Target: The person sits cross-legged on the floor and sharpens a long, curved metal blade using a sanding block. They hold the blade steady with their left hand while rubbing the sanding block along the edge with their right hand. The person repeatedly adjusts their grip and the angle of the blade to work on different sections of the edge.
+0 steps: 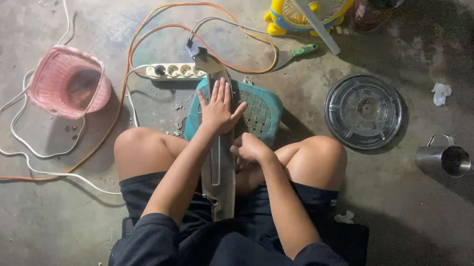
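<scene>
The left hand lies flat, fingers spread, pressing a long grey metal blade onto the teal woven stool. The right hand, just beside the stool, curls closed against the blade's edge. Behind the stool lies a white power strip.

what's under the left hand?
The left hand lies flat on a long grey blade, which rests across a teal woven stool. The blade part beneath the palm is covered.
</scene>
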